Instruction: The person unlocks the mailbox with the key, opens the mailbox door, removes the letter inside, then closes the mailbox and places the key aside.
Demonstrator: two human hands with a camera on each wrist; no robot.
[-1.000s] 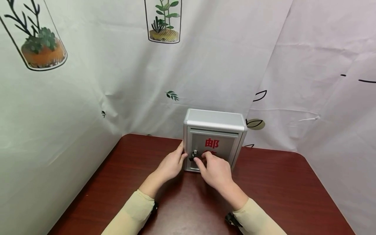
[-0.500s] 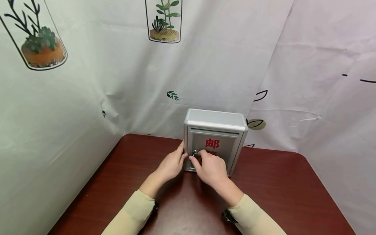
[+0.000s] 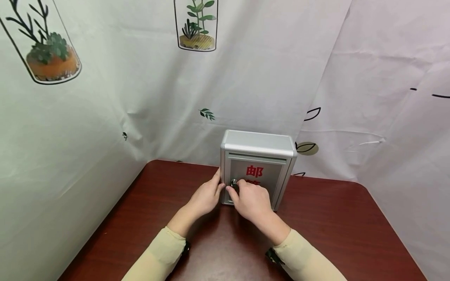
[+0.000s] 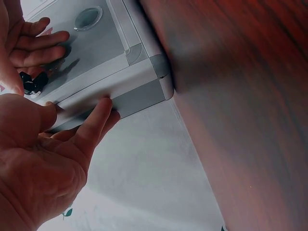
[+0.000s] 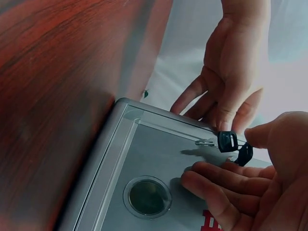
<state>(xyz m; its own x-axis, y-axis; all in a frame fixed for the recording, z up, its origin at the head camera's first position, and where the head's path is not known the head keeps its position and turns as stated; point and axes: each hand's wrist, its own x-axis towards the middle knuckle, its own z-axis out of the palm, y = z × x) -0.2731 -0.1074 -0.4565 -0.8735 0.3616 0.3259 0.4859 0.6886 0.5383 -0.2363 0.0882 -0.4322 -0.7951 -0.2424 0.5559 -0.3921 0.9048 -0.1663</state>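
A silver metal mailbox with red characters on its door stands upright at the table's back. Along its left side my left hand rests with fairly straight fingers, the thumb at the front edge. My right hand is at the door lock, pinching a black-headed key between thumb and index finger; the index fingertip is partly hidden. From the same ring hangs a second black-headed key, its metal blade in front of the door. A round window sits lower on the door.
The dark red wooden table reaches out on both sides of the mailbox. Close behind it hangs a white curtain printed with plants. More curtain stands along the left and right edges.
My right hand has moved a little left, from beside the lock onto the key, and its thumb and index finger have come together there. The left hand and mailbox have stayed put.
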